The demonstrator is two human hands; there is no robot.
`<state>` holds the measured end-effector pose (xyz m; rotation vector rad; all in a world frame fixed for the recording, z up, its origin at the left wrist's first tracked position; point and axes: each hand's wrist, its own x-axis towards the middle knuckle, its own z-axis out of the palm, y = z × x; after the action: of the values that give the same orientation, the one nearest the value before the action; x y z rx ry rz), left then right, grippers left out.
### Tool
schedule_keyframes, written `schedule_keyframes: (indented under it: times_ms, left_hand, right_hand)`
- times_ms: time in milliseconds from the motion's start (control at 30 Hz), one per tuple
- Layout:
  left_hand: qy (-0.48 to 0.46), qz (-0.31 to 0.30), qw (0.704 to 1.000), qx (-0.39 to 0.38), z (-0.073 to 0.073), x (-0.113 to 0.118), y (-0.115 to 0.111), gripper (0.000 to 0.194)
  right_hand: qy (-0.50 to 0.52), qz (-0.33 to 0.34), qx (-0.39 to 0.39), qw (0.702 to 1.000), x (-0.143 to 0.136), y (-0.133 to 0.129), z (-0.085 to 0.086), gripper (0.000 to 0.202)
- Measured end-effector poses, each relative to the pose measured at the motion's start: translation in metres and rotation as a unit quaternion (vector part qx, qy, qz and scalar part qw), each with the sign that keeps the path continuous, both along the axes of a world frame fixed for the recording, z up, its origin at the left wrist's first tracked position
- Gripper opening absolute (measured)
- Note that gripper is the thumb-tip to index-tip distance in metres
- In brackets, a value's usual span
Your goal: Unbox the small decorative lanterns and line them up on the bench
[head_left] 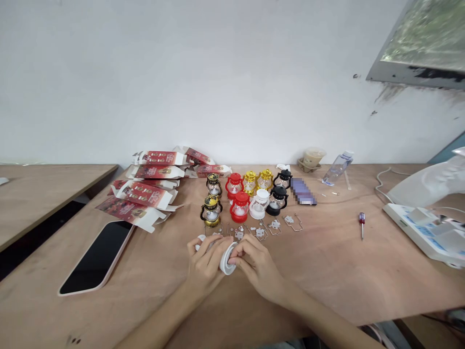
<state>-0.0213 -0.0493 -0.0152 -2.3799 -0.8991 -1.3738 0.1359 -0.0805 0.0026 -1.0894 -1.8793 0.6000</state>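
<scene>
Wrapped around a white lantern [225, 261], my left hand [206, 261] holds it on its side, its round base turned toward the right. My right hand [256, 264] has its fingers pinched at the opening of that base; whatever they grip is too small to make out. Just beyond the hands lie bent wires and small metal plates [260, 232]. Behind these stand small lanterns: a red one [240, 207], a white one [259, 204], a black one [277, 201], a bronze one [211, 211], a gold one [265, 180] and several others.
Flattened red boxes [145, 194] and a large phone [98, 257] lie at the left. A purple phone [303, 191], a cup [313, 157], a bottle [337, 168], a screwdriver [362, 223] and a power strip [425, 232] are on the right. A wall runs behind the table [327, 271].
</scene>
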Motion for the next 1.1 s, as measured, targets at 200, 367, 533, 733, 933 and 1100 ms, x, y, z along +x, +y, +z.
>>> schedule_keyframes:
  times_ms: [200,367,533,733,933,1100]
  left_hand:
    - [-0.005,0.0,1.0,-0.004,0.0,0.0,0.002,0.02]
    - [-0.009,0.019,1.0,-0.02,0.002,0.0,0.002,0.022]
    - [-0.005,0.037,0.999,-0.03,0.005,0.0,0.001,0.024]
    - [0.0,0.043,0.999,-0.034,0.006,0.001,0.001,0.02]
    - [0.004,0.059,0.997,-0.044,0.003,0.004,0.003,0.016]
    - [0.016,0.074,0.996,-0.041,0.0,0.007,0.003,0.018]
  right_hand:
    - [-0.038,0.011,0.028,0.999,0.001,0.0,-0.002,0.013]
    - [-0.028,0.018,0.026,0.999,0.0,-0.001,-0.004,0.009]
    - [-0.016,0.026,0.068,0.997,-0.001,0.001,-0.011,0.007]
    - [0.093,-0.014,0.026,0.995,-0.005,0.003,-0.017,0.005]
    - [0.251,-0.077,-0.126,0.957,-0.013,0.002,-0.027,0.012]
    - [0.422,-0.098,-0.252,0.865,-0.02,0.0,-0.032,0.025]
